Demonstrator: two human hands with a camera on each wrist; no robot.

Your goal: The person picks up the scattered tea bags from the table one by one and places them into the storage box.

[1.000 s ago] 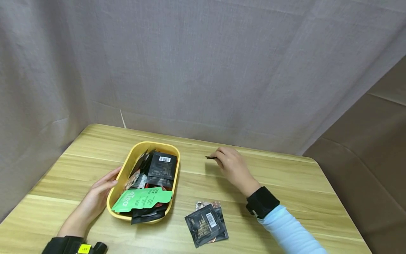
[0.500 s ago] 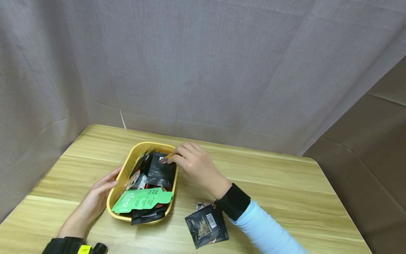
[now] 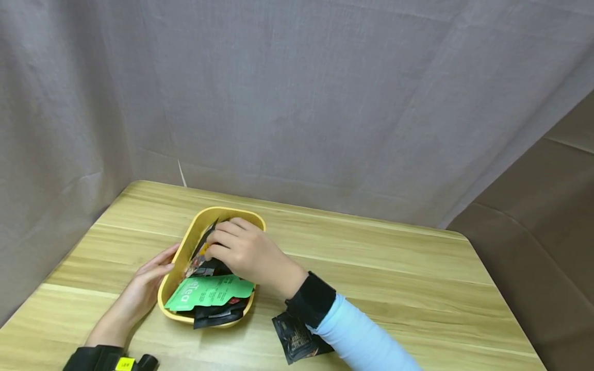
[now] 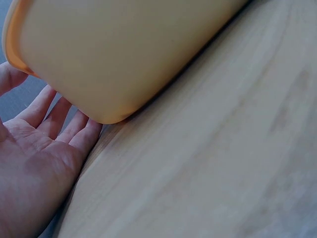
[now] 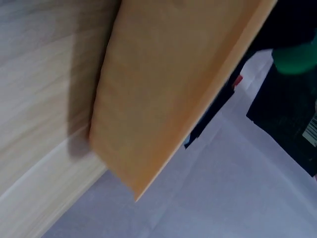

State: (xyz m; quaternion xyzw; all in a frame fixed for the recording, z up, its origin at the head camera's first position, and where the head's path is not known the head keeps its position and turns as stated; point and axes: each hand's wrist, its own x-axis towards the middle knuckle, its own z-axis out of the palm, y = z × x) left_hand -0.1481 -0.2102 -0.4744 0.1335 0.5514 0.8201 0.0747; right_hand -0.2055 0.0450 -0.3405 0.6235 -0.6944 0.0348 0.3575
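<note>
A yellow bin (image 3: pixel 165 288) holds several dark sachets (image 3: pixel 218 315) and a green packet (image 3: pixel 209 292) printed "eTea". My left hand (image 3: pixel 147 278) rests against the bin's left side, its fingers fairly straight; in the left wrist view the fingertips touch the bin's outer wall (image 4: pixel 124 54). Over the bin's far half, my right hand (image 3: pixel 243 252) reaches inside with curled fingers. It pinches a small patterned sachet with a yellow part (image 3: pixel 202 251), mostly hidden by the fingers. The right wrist view shows the bin wall (image 5: pixel 158 84) and a black sachet with a barcode (image 5: pixel 290 111), but not the hand.
More black sachets (image 3: pixel 294 340) lie on the wooden table (image 3: pixel 394 278) right of the bin, partly covered by the right wrist. A grey curtain (image 3: pixel 297 103) hangs behind the table's far edge.
My right hand has moved left from above the table into the bin, carrying the small sachet. The left hand has stayed at the bin's side.
</note>
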